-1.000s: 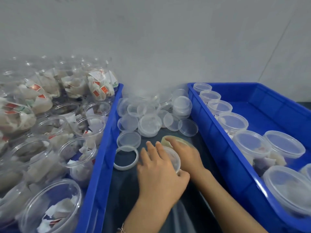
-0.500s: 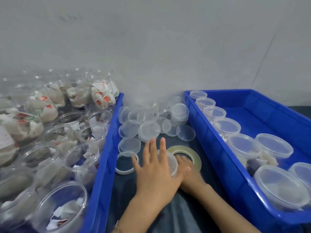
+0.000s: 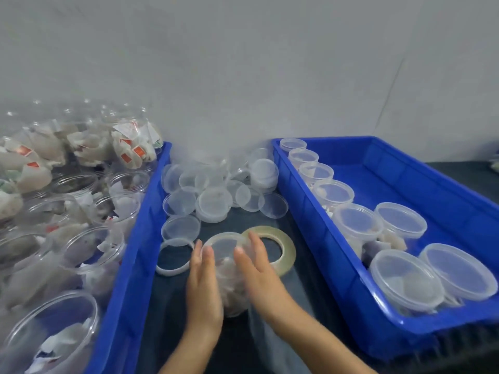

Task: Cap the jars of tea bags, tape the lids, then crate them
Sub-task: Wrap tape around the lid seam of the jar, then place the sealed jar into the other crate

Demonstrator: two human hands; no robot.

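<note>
head view: both hands now flank the capped jar

head camera shows my left hand (image 3: 202, 287) and right hand (image 3: 259, 271) on either side of the capped jar (image 3: 226, 268), fingers straight and palms facing each other against its sides. half a second ago the left palm lay flat over the lid and the right hand sat low beside the tape; now the lid (image 3: 225, 242) is uncovered and shows on top of the jar. the two hands are apart, with the jar between them. i cannot tell whether they press on it or only touch it, since the fingers are blurred. the jar stands on the dark desk (image 3: 237, 344), between the two crates, with tea bags dimly visible through its wall.

the tape roll (image 3: 280, 245) lies flat just behind the right hand, where it lay before. a clear ring (image 3: 174, 256) lies flat to the left of the left hand.

the left blue crate (image 3: 135, 265) is packed with open jars (image 3: 89, 255) holding white tea bags with red tags. the right blue crate (image 3: 351, 279) holds lidded jars (image 3: 405, 282), one row along its near wall and more towards the front. loose clear lids (image 3: 213, 206) are heaped on the desk between the crates, against the grey wall (image 3: 243, 76).
</note>
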